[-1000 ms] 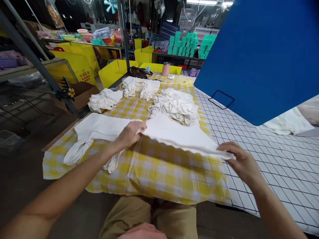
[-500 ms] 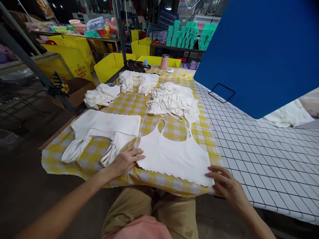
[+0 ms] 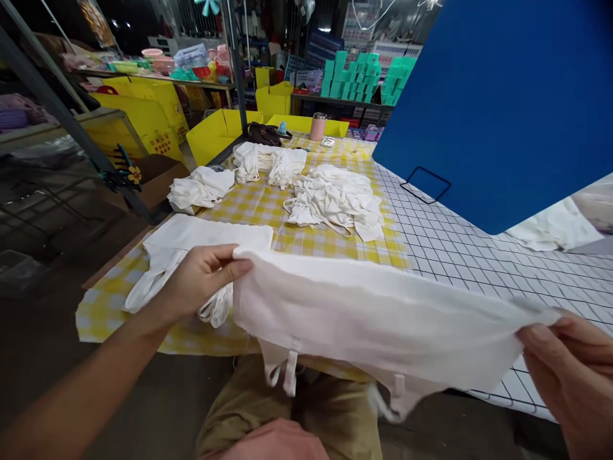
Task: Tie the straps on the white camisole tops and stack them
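Two ends of top (image 3: 373, 326) clamped in fingers of left hand (image 3: 196, 281), right hand (image 3: 569, 358); held taut above table (image 3: 325, 239); even pull needed.

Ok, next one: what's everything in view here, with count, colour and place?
held top: one, white, stretched between both hands
flat top: one, white, on the tablecloth, left
heaped tops: three piles, white, mid-table
tablecloth: one, yellow check, on table
grid sheet: one, white, right of tablecloth
panel: one, blue, upper right
tumbler: one, pink, far table end
bins: several, yellow, behind table
left hand: grips held top's left end
right hand: grips its right end
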Demonstrator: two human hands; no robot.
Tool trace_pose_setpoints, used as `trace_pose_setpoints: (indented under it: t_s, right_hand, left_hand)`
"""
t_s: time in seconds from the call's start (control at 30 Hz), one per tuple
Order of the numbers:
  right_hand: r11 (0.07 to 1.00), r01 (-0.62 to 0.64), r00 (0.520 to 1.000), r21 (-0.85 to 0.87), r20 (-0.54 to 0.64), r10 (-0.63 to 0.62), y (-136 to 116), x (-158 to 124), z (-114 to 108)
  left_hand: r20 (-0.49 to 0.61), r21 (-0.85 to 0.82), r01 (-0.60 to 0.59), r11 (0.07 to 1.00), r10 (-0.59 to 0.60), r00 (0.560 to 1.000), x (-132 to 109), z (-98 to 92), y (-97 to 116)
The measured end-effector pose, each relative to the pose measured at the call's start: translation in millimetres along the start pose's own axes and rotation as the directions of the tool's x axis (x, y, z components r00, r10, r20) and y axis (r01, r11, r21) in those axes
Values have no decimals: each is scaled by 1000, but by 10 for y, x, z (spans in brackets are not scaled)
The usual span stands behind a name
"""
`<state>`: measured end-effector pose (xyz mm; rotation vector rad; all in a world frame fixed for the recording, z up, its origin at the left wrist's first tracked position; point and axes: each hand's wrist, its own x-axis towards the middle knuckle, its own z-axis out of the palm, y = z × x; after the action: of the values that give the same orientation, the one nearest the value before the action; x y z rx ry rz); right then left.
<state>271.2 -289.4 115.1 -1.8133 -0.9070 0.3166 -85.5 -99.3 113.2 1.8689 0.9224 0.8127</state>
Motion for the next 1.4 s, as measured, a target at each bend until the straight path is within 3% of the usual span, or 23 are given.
trace_pose_setpoints:
  t_s: [0.13,0.23,0.3,0.4,0.5,0.6,0.8,1.03,1.2,1.4]
  right_hand:
    - [975,-131,988,181,105,113,23,318,164]
    - [983,-166,961,79,237,144,241,578,471]
    - [983,-185,933,-7,312,178,450,705,699]
    - [980,-195,922,-46,332,199,714,815,960]
    - [989,-146,944,-17,296,145,753,860,1045]
    - [995,-86,963,45,258,71,533,870,964]
    - [972,64,990,225,109,-90,-165,926,631]
    - [930,243,970,276,-41,-241,-777,1168,407]
    - [922,262,965,285,-62,-255,-1029,1200,373]
    - [914,283,959,290,-54,-279,-1182,1159,418]
  left_hand:
    - [-5,-63,21,998,-21,1000,239,86,-99]
    - [60,-11,54,998,-54,997,523,300,-412]
    - [34,119,101,988,-106,994,708,468,-626]
    - [-17,314,147,938,-150,989,915,675,-810]
    - [-35,333,116,936,-111,993,1022,752,-801]
    - [-48,292,39,956,-26,999,1071,682,-675]
    - [-146,72,-190,979,199,969,1187,314,-301]
    - [-263,-103,-333,937,297,918,1386,-38,134]
    - [-316,-156,-394,906,333,889,1408,-198,302]
    - [-345,-134,-410,902,345,873,1362,-349,332]
